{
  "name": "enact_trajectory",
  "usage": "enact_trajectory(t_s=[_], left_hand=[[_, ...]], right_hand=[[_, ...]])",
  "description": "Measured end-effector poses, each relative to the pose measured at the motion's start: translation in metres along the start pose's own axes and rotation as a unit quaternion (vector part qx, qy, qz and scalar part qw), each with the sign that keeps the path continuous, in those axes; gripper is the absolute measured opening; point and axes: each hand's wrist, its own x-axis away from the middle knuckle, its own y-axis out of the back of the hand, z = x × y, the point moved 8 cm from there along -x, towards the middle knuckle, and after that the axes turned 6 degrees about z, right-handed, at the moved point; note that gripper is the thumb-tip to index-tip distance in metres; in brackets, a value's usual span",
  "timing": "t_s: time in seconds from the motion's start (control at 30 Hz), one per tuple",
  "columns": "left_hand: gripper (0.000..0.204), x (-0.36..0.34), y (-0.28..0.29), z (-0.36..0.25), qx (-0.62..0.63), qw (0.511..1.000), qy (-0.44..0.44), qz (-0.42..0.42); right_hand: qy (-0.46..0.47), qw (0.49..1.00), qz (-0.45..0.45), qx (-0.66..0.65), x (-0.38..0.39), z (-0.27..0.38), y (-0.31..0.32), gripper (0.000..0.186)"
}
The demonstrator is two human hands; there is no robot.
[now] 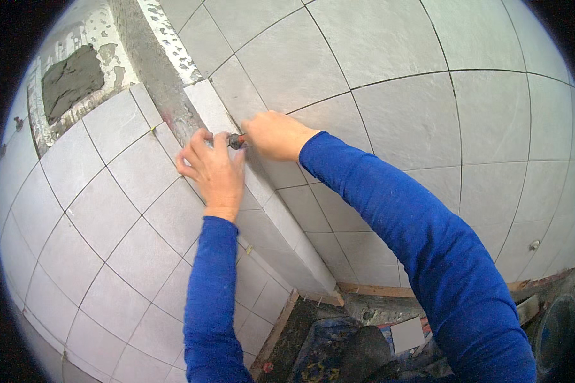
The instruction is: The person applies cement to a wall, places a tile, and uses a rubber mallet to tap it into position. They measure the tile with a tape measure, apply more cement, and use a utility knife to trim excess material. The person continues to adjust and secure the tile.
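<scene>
My left hand rests against the narrow tiled corner of the wall, fingers spread and bent, tips on the tile edge. Just to its right, my right hand is closed round a small tool with a dark rounded end and a red part. The rest of that tool is hidden in the fist. Its dark end sits close to my left fingers; whether they touch cannot be made out. Above both hands, a light tile strip lines the corner, beside a bare cement channel.
Grey tiles cover the right wall and pale tiles the left one. At upper left is a recess of rough wet-looking mortar. Below lie a loose square tile and a dark bucket. A pipe fitting juts from the right wall.
</scene>
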Motion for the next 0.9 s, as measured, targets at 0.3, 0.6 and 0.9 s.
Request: enact_trajectory(t_s=[0.3, 0.6, 0.9], left_hand=[[0.035, 0.012, -0.024, -0.012, -0.001, 0.981, 0.177, -0.08], [0.03, 0.018, -0.03, -0.013, 0.017, 0.967, 0.217, -0.129], [0.025, 0.028, -0.028, -0.012, 0.026, 0.95, 0.244, -0.192]], right_hand=[[-0.015, 1.0, -0.004, 0.008, -0.01, -0.006, -0.002, 0.022], [-0.009, 1.0, -0.004, -0.007, -0.006, -0.006, -0.001, 0.021], [-0.008, 1.0, -0.004, -0.018, -0.008, -0.007, -0.001, 0.02]])
